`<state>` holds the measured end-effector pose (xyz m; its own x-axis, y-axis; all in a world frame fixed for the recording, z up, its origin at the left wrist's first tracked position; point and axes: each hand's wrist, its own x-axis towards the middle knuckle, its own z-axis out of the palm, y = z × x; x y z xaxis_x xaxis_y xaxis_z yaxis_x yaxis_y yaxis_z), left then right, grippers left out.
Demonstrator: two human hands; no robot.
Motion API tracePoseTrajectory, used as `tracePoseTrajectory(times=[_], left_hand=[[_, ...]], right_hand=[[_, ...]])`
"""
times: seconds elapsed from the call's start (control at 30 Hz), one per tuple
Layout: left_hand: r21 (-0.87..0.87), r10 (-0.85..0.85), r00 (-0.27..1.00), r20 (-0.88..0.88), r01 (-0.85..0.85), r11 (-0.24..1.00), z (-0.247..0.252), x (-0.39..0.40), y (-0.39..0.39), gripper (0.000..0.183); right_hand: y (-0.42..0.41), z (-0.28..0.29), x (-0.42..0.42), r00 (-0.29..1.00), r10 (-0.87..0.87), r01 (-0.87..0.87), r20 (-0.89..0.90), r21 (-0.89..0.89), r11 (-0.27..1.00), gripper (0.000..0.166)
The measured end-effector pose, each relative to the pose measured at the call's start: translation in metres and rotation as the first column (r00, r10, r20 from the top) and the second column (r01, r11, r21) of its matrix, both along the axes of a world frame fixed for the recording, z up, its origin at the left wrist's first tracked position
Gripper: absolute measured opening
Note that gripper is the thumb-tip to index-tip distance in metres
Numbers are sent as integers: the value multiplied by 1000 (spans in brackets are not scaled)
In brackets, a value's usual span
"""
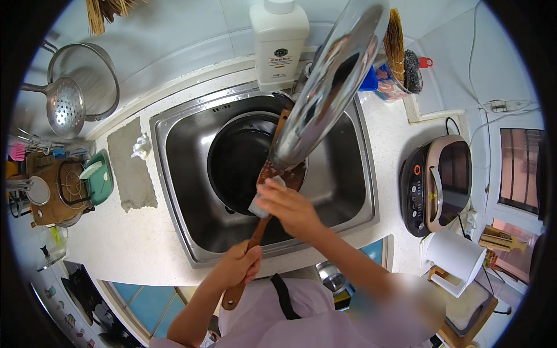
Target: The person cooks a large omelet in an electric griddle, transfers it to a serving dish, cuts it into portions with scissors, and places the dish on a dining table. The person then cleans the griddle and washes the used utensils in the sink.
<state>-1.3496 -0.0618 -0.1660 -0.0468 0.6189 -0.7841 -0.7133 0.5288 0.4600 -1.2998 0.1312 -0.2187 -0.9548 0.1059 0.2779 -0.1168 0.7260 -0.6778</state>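
Observation:
My left hand [238,264] is closed around the handle of a wooden spatula [260,232], which slants up over the sink. With its fingers spread on top, my right hand [296,211] presses a pale sponge [259,208] against the spatula near its blade. White suds dot the reddish-brown wood. Under the spatula sits a black pan [237,161] in the stainless steel sink [343,191]. A wooden handle [283,119] with a hole at its end shows beyond the blade. The chrome faucet [322,95] hides part of the blade.
Behind the sink stands a white plastic bottle [280,48] bearing writing. A holder [391,87] with a straw brush is at back right. An electric cooking appliance [439,185] and a white pitcher [454,259] sit rightward. Crumpled tissue [140,146] lies left; a skimmer [66,106] hangs above.

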Motion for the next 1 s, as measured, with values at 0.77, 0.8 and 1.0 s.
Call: tracePoseTrajectory(times=[0.77, 0.8, 1.0], left_hand=[[-232, -248, 452, -857, 91, 968, -17, 28, 6, 33], [-244, -262, 462, -847, 101, 965, -16, 29, 7, 33], [-288, -296, 399, -868, 81, 954, -27, 30, 0, 35]], right_hand=[[13, -2, -20, 912, -275, 274, 303, 46, 961, 28], [14, -6, -19, 915, -281, 280, 291, 44, 959, 27], [-32, -10, -3, 987, -145, 148, 65, -42, 988, 28]])
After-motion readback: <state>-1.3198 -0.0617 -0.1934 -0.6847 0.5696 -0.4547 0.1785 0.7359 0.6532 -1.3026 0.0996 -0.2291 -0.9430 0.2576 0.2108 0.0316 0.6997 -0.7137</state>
